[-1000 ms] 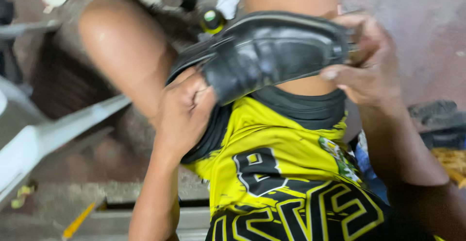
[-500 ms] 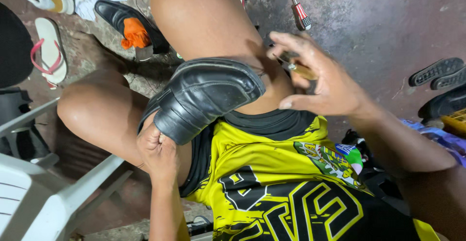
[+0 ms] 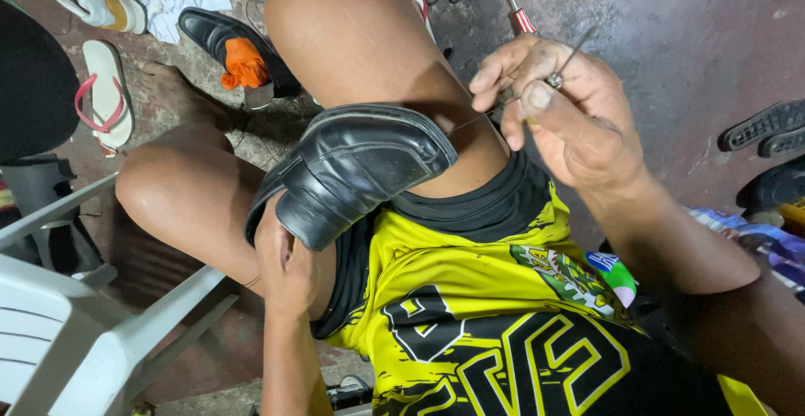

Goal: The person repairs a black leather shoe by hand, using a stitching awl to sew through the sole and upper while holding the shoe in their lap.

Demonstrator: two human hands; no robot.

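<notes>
A glossy black leather shoe (image 3: pixel 352 169), smooth and creased at the toe, is propped on the lap, gripped from below by the left hand (image 3: pixel 285 265). A thin metal needle tool (image 3: pixel 558 72) is pinched in the right hand (image 3: pixel 562 106), just beside the shoe's sole. A white plastic chair (image 3: pixel 75 332) and a pink-strapped sandal (image 3: pixel 105 93) are seen to the left.

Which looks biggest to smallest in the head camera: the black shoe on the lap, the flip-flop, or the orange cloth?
1. black shoe, held by the left hand; nearer the camera, so it may be flattered.
2. flip-flop
3. orange cloth
</notes>
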